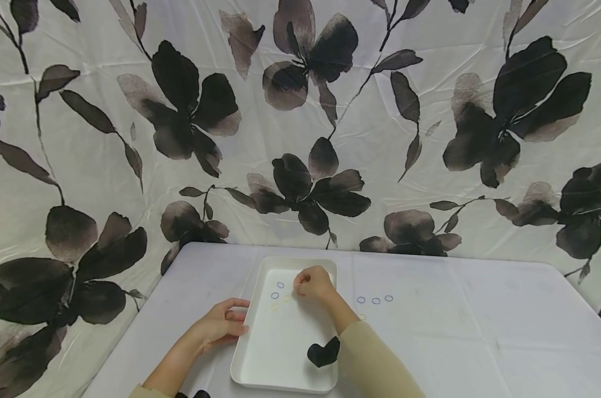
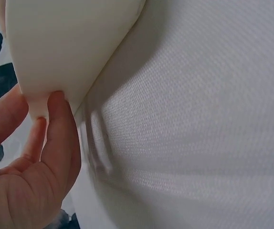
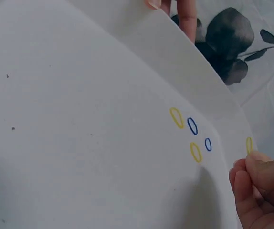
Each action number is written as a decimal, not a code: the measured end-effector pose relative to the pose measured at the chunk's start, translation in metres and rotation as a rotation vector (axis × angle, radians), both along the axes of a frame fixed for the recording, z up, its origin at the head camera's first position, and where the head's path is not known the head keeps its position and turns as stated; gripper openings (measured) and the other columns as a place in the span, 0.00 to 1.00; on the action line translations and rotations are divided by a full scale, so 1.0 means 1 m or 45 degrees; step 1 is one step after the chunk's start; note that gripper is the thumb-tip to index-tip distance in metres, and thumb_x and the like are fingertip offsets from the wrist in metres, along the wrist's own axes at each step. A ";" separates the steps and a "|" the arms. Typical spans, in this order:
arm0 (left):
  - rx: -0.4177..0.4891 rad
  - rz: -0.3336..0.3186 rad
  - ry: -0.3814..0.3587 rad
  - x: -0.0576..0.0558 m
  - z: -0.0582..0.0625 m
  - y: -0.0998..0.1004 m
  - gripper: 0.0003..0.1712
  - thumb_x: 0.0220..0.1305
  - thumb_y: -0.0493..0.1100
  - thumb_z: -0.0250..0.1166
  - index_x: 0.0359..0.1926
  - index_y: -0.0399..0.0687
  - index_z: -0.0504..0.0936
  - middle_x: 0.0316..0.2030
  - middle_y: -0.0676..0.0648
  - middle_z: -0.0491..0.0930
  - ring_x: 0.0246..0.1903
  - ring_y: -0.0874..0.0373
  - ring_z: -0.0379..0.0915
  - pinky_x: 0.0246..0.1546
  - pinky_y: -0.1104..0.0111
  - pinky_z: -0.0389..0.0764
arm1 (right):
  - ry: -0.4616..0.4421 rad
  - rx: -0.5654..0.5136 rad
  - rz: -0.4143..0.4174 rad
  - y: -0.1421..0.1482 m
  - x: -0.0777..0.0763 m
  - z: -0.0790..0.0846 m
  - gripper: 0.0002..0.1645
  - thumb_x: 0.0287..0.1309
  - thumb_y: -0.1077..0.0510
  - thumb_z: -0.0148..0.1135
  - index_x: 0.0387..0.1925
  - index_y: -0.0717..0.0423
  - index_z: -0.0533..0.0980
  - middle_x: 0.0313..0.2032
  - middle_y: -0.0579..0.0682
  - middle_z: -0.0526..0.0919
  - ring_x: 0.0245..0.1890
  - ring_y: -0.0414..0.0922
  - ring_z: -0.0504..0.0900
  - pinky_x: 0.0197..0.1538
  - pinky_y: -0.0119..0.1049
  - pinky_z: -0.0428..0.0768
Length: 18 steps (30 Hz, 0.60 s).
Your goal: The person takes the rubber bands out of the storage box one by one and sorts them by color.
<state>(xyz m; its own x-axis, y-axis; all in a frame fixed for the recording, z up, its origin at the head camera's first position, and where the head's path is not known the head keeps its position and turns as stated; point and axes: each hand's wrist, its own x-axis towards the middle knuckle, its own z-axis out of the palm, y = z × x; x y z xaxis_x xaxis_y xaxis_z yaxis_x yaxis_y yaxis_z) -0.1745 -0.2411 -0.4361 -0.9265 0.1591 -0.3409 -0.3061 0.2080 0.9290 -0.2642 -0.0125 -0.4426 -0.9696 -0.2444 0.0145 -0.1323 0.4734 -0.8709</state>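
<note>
My right hand (image 1: 314, 283) is over the far part of a white tray (image 1: 280, 359). Its thumb and fingertips pinch a thin yellow ring (image 3: 249, 145), which stands up from the fingertips in the right wrist view. Inside the tray lie two blue rings (image 3: 192, 126) and two yellow rings (image 3: 195, 152), close together near the far left. At the tray's left side, my left hand (image 1: 220, 325) grips the edge. One fingertip (image 3: 153, 4) shows over the rim, and other fingers touch the outer wall in the left wrist view.
Right of the tray, three blue rings (image 1: 376, 300) lie in a row on the white tablecloth (image 1: 454, 331). A yellow ring (image 1: 362, 317) there is partly hidden by the right sleeve (image 1: 375, 354). A black heart-shaped piece (image 1: 323, 352) shows by that sleeve. Behind hangs a flowered curtain (image 1: 380, 138).
</note>
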 end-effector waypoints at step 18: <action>-0.010 -0.058 0.020 -0.001 -0.001 -0.004 0.36 0.51 0.26 0.65 0.60 0.28 0.61 0.43 0.35 0.75 0.36 0.51 0.77 0.38 0.60 0.80 | -0.245 -0.339 0.100 0.018 0.005 0.022 0.08 0.48 0.73 0.64 0.34 0.73 0.79 0.24 0.53 0.81 0.25 0.41 0.80 0.35 0.36 0.82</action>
